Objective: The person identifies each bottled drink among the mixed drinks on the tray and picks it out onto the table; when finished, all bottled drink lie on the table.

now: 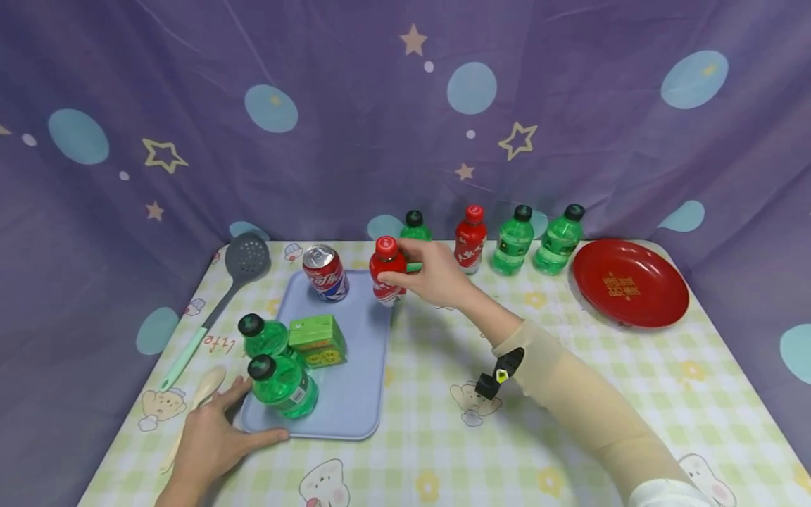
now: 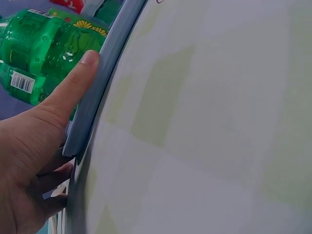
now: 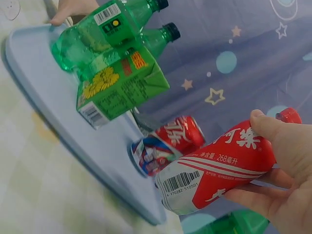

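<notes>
My right hand grips a red cola bottle, thumb on one side and fingers on the other, over the right rim of the blue tray. In the right wrist view the bottle is tilted, its base toward the tray. On the tray stand a cola can, a green drink carton and two green soda bottles with black caps. My left hand spreads around the tray's near left corner. Its straight thumb lies on the front rim, the fingers outside.
Along the back stand another red bottle and green bottles, one partly hidden behind my right hand. A red plate lies at the right. Left of the tray are a slotted skimmer and a pale spoon. A purple curtain hangs behind.
</notes>
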`<state>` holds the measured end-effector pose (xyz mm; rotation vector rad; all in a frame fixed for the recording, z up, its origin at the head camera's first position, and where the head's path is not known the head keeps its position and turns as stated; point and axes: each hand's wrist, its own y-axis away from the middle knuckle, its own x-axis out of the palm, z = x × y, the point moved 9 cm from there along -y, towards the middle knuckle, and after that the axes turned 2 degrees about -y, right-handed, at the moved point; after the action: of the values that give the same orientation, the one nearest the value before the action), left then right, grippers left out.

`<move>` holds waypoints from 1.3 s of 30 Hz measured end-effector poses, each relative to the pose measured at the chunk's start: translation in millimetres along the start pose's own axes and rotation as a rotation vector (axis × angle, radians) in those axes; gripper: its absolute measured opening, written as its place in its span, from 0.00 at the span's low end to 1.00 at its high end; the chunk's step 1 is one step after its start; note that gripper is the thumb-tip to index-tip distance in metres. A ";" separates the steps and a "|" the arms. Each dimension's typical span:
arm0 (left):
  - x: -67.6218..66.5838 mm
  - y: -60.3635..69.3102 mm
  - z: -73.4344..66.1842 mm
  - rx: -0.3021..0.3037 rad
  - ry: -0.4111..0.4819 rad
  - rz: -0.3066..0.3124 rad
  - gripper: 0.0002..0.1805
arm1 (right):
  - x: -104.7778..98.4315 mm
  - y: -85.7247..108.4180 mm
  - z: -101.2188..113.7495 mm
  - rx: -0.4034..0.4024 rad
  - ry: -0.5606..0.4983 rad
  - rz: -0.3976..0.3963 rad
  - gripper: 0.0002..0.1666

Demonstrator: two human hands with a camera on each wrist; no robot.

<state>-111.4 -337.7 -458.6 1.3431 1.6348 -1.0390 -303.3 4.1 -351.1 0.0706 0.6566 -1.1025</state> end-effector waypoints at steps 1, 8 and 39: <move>-0.8 0.2 0.8 -0.003 -0.001 0.003 0.69 | -1.5 1.1 -2.3 -0.001 -0.005 -0.005 0.32; -4.6 -0.1 1.8 -0.002 0.019 0.005 0.69 | -9.2 7.9 -15.6 -0.017 0.030 -0.029 0.33; -0.8 1.7 -2.0 0.002 0.029 -0.018 0.68 | -10.7 15.6 -51.0 0.015 0.060 -0.069 0.30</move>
<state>-109.7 -336.0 -457.3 1.3527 1.6708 -1.0360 -316.4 38.7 -391.0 0.0947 0.7093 -1.1759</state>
